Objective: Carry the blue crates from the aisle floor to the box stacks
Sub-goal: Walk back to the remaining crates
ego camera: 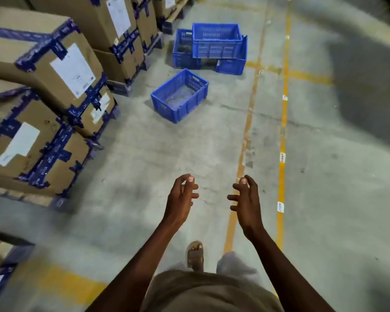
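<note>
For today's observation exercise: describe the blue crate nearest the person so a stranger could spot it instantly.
Find the taped cardboard box stacks on the left. On the grey floor beside them sits a lone blue crate, turned at an angle. The other crates are piled together further off.

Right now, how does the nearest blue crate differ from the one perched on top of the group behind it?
The nearest crate sits alone on the floor, turned at an angle; the top crate rests raised across two other crates, roughly square to the view. The nearest is closer to the hands. Both are blue, slotted and upright.

Blue crates (180, 95), brown boxes (43, 61) (blue-taped), yellow floor lines (283, 131).
</note>
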A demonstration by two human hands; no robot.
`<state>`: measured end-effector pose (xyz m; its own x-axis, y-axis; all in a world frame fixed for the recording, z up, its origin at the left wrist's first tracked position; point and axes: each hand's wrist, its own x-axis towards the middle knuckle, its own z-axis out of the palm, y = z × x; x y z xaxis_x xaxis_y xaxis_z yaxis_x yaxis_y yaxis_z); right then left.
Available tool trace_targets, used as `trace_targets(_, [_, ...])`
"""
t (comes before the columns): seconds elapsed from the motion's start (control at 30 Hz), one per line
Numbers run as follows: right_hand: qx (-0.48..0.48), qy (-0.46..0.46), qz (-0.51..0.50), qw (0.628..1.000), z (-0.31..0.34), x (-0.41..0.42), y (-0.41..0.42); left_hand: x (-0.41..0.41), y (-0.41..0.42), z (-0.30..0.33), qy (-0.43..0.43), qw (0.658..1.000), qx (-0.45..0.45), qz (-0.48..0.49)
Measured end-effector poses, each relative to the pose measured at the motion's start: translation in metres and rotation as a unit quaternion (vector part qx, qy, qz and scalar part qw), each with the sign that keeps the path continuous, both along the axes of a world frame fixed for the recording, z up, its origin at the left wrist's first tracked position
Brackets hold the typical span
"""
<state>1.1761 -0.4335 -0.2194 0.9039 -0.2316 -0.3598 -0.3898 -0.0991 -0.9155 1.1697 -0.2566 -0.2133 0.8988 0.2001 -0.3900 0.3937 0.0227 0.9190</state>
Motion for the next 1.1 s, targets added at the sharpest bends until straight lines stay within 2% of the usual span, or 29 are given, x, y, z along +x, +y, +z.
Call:
trace_targets(0.33, [0.049,0.007,-0.056,0.997,-0.027,0.254,-0.048,0.257,-0.021,-0.017,0.011,0.999,0.04,-0.011])
trace_targets(0.6, [0.026,0.029,0.003,0.999,-0.036,0.499,-0.096,0.474,-0.033,-0.012,0.053,0.995,0.047,0.064])
trace_targets(0.8, [0.023,0.014,0.083,0.996,-0.009,0.67,-0.07,0.604,0.003,0.005,0.042,0.987,0.048,0.145])
trace_targets(1.1, [-0.032,0.02,0.193,0.98,-0.05,0.932,0.029,0.815,0.073,-0.053,0.046,0.966,0.008,0.255])
